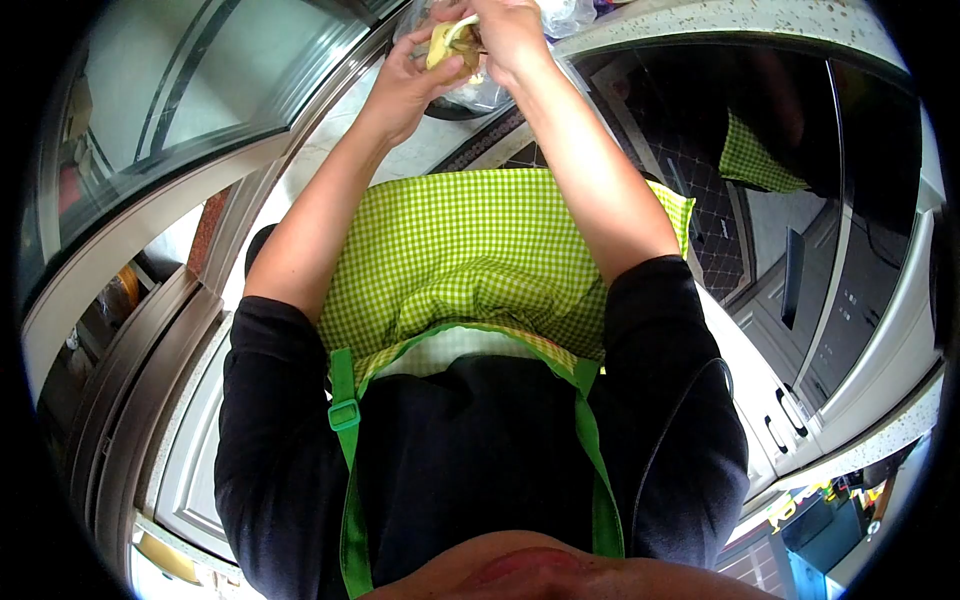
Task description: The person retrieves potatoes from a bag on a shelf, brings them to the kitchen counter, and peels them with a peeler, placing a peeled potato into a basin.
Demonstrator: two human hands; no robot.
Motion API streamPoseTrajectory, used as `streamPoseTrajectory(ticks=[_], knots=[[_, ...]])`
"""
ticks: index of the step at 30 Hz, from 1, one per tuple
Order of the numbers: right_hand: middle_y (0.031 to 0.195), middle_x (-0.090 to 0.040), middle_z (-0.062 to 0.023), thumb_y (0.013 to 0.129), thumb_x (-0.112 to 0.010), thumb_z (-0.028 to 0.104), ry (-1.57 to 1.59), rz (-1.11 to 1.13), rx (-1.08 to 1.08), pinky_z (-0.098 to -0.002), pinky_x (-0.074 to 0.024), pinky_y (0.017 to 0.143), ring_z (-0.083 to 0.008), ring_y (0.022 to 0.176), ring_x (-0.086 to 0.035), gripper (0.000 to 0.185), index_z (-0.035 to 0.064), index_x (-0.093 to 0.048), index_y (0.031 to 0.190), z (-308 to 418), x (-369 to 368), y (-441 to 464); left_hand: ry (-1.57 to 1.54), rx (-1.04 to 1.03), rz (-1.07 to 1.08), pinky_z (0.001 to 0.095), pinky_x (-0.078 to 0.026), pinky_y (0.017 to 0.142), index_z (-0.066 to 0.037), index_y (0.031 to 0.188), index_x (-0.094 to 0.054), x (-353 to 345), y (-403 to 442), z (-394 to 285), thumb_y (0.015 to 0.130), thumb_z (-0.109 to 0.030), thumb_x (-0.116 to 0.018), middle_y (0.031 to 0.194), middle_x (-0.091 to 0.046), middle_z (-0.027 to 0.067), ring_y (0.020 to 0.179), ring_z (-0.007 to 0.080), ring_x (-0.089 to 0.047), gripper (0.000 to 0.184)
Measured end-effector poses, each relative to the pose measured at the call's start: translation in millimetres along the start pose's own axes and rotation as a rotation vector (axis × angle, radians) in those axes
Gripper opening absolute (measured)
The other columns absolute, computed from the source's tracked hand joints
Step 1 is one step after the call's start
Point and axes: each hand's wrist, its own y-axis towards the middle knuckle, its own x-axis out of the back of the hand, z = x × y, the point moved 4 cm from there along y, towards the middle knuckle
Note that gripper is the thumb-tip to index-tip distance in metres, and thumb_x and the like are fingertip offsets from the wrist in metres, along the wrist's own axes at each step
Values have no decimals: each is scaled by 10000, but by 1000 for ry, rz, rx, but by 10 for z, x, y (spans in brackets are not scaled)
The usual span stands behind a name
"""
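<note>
At the top of the view, my left hand (408, 88) is closed around a partly peeled potato (438, 46). Pale yellow flesh shows on one side of it and brown skin on the other. My right hand (515, 42) is closed right beside the potato, fingers bent toward it. A thin pale strip lies along the potato's upper edge; I cannot make out whether it is part of a tool or peel. What the right fingers grip is hidden. Under both hands is a clear plastic bag (484, 97) in a dark-rimmed container (455, 113).
A glass door (190, 90) with a metal frame stands on the left. To the right, a speckled countertop (740, 25) runs above a glossy black appliance front (700, 90). White cabinets with dark handles (790, 412) are at lower right. I wear a green checked apron (470, 240).
</note>
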Motion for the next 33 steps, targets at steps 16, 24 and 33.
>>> streamPoseTrajectory(ticks=[16,24,33], knots=[[766,-634,-147,932,-543,327,610,-121,-363,-393,-550,607,-263,643,-636,364,-33,-570,888,-112,264,195,-84,25,183,376,-468,967,-1,1381,-277,-118,-41,-2,884,-143,-637,1193,-567,153,1073,233,-586,629],[730,-650,-129,853,-675,313,-51,-14,-27,-299,-515,537,-178,595,-629,377,-30,-589,722,106,-24,-69,121,-44,-39,363,-462,944,5,1329,-303,-12,-14,-61,870,-114,-649,1210,-550,164,1096,215,-561,587],[761,-630,-116,874,-622,418,157,-173,-131,-384,-548,568,-248,636,-634,412,8,-585,891,45,174,52,105,-17,-12,311,-461,932,-1,1292,-342,-23,-17,-17,770,-76,-755,1160,-578,180,1059,204,-573,670]])
